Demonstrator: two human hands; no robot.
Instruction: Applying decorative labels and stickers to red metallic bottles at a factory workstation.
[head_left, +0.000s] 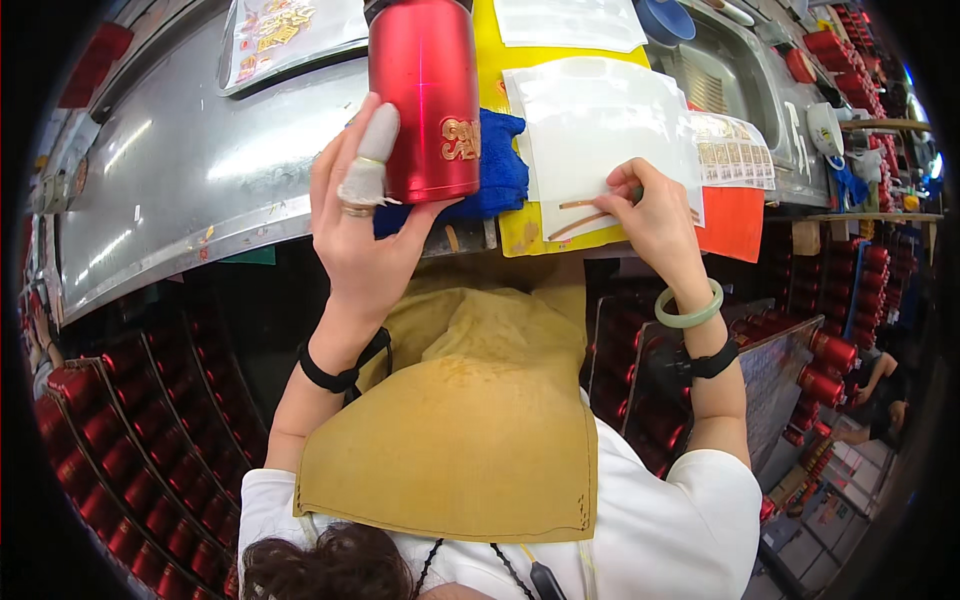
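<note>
My left hand (360, 200) is closed around a shiny red metal cylinder (420, 100) with a raised gold ornament (461, 139) on its side. White wrapping covers one of its fingers. Just behind the cylinder's lower end, a folded blue cloth (505, 165) lies at the bench edge. My right hand (655, 215) is over white glossy sheets (590, 120), thumb and fingers pinched together. Thin brown strips (575, 229) lie on the top sheet at its fingertips; whether it grips one is hidden.
A yellow board (520, 237) lies under the sheets, with a red sheet (735, 225) and a printed label sheet (735, 150) beside it. A tray (290, 35) of gold ornaments stands far left. A sink (720, 75) is at right. Racks of red cylinders (120, 430) flank me.
</note>
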